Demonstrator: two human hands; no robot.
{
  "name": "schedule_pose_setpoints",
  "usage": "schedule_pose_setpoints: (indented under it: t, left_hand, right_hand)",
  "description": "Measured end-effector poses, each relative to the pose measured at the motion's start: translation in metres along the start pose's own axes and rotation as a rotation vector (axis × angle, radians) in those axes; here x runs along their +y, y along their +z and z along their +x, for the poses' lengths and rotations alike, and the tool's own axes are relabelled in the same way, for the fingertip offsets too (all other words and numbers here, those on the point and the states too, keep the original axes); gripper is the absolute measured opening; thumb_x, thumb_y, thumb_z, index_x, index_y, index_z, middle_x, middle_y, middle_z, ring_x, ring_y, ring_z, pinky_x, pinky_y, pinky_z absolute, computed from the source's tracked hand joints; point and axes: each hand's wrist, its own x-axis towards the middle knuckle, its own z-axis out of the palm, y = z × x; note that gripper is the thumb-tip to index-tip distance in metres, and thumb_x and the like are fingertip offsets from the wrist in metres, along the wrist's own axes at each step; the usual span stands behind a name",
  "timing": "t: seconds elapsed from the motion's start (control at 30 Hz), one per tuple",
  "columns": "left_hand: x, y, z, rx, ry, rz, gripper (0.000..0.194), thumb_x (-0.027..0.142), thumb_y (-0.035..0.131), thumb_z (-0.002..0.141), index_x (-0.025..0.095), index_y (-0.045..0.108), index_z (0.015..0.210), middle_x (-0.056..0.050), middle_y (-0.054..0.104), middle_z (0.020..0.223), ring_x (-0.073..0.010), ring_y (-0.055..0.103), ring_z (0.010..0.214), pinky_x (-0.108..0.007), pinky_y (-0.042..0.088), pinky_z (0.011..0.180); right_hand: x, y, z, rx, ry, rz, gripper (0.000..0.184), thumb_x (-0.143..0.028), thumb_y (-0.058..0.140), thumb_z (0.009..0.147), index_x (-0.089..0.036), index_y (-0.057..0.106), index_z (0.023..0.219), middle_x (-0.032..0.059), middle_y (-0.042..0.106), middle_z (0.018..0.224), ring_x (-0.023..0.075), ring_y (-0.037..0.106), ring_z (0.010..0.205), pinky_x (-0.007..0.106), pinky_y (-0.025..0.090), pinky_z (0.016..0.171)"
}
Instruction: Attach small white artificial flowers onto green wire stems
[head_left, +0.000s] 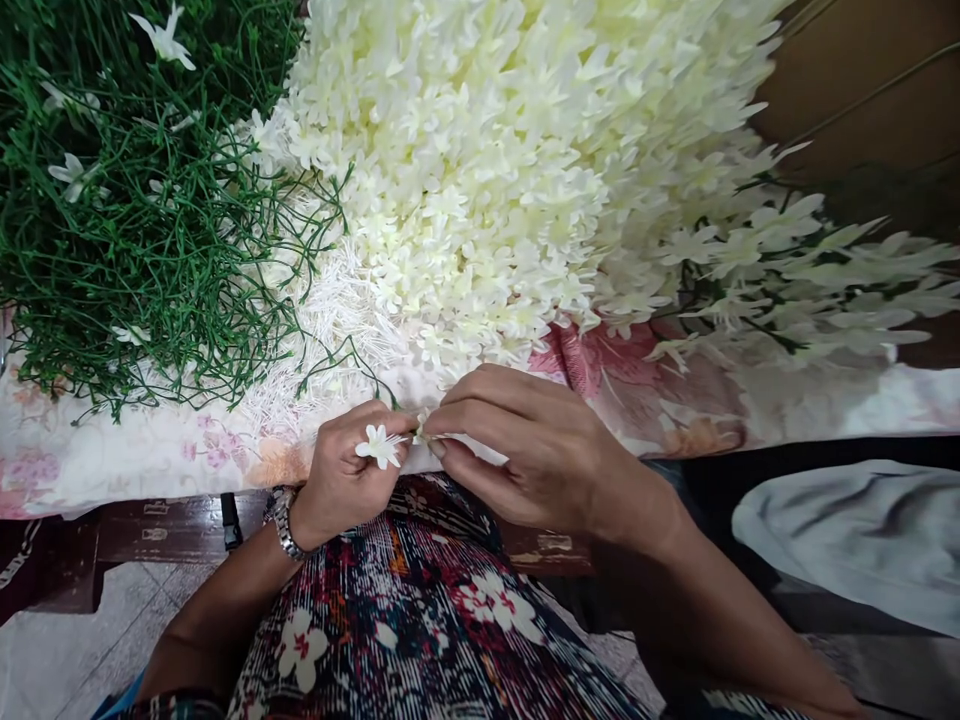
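My left hand (346, 470) is closed in a pinch around a small white artificial flower (380, 444) on a thin green stem. My right hand (517, 445) is also closed, its fingertips pinching a second tiny white blossom (421, 425) right where it meets my left fingers. Both hands hover above my lap, just in front of the table's edge. A metal watch (285, 522) sits on my left wrist.
A big heap of loose white petals (487, 170) covers the floral cloth (90, 455). Bare green plastic stems (135, 220) are piled at the left, white stamen sprigs (330, 320) between. Finished flowered stems (810, 280) lie at right. Grey fabric (862, 530) rests lower right.
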Motion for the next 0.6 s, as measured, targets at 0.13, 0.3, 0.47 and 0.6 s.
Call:
schedule_pose_setpoints:
  t: [0.13, 0.3, 0.47, 0.6]
  left_hand:
    - [-0.0009, 0.0012, -0.0014, 0.025, 0.057, 0.088, 0.020, 0.002, 0.047, 0.068, 0.015, 0.058, 0.078, 0.001, 0.047, 0.061, -0.0091, 0.042, 0.056, -0.023, 0.035, 0.050]
    - [-0.0021, 0.0002, -0.0040, 0.026, 0.123, 0.211, 0.030, 0.000, 0.046, 0.065, 0.015, 0.056, 0.089, -0.001, 0.050, 0.065, -0.0098, 0.045, 0.058, -0.023, 0.037, 0.050]
    - [-0.0013, -0.0025, -0.0043, 0.010, 0.176, 0.318, 0.032, 0.003, 0.045, 0.064, 0.014, 0.054, 0.092, -0.002, 0.054, 0.069, -0.0111, 0.047, 0.061, -0.024, 0.040, 0.051]
    - [-0.0008, -0.0034, -0.0034, 0.014, 0.208, 0.421, 0.025, 0.008, 0.044, 0.067, 0.014, 0.054, 0.089, -0.002, 0.053, 0.067, -0.0113, 0.047, 0.058, -0.023, 0.039, 0.049]
  right_hand:
    - [0.0029, 0.0025, 0.0006, -0.026, 0.039, 0.053, 0.011, -0.012, 0.045, 0.075, -0.013, 0.056, 0.078, 0.0056, 0.055, 0.070, 0.0131, 0.050, 0.069, 0.026, 0.042, 0.061]
    - [0.0076, 0.0060, -0.0002, -0.015, 0.085, 0.106, 0.009, -0.012, 0.046, 0.075, -0.014, 0.053, 0.079, 0.0048, 0.054, 0.071, 0.0121, 0.049, 0.069, 0.025, 0.042, 0.061]
    - [0.0049, 0.0053, -0.0002, -0.004, 0.138, 0.184, 0.007, -0.013, 0.046, 0.074, -0.015, 0.052, 0.078, 0.0032, 0.054, 0.070, 0.0109, 0.048, 0.068, 0.024, 0.041, 0.062]
    - [0.0031, 0.0058, 0.0031, -0.037, 0.205, 0.270, 0.006, -0.014, 0.046, 0.074, -0.016, 0.052, 0.074, 0.0016, 0.053, 0.067, 0.0097, 0.047, 0.063, 0.023, 0.040, 0.059]
